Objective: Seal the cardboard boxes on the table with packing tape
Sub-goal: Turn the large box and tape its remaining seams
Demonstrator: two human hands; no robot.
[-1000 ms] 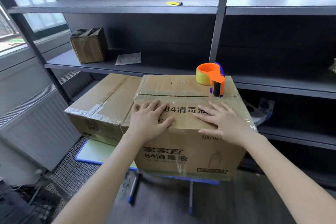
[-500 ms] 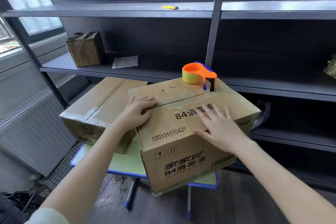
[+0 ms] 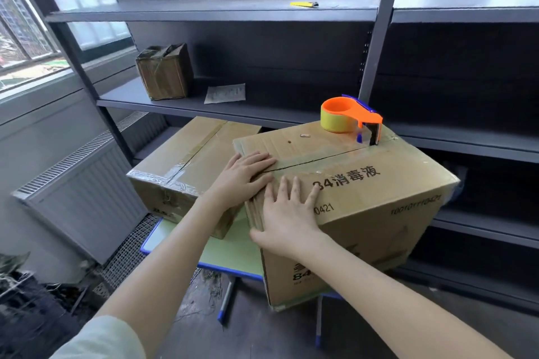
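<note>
Both hands lie flat on the box (image 3: 379, 213) with nothing pinched. The left hand (image 3: 245, 175) presses its straight, closed fingers onto the top at the left end of the seam. The right hand (image 3: 287, 221) spreads its fingers over the near flap, thumb down the front face. Neither curls round anything.

Dark shelving (image 3: 233, 9) fills the background, and a radiator (image 3: 81, 198) stands at the left under the window. The box, printed in black, sits at an angle on the green table (image 3: 233, 245), its near corner hanging past the table's edge. A dark gap runs along its top seam, with glossy tape over part of it. Just beside it on the left sits a taped box (image 3: 186, 160), its 2 flaps closed under clear tape — the 2 boxes look to touch, though the left arm hides the spot.

A small box (image 3: 164, 71) stands on the middle shelf. The orange dispenser (image 3: 350, 116), loaded with a yellow roll, rests on the printed box's far right corner, well apart from both hands. Paper (image 3: 224, 93) lies near the small box — and a yellow item (image 3: 303, 4) lies on the upper shelf.
</note>
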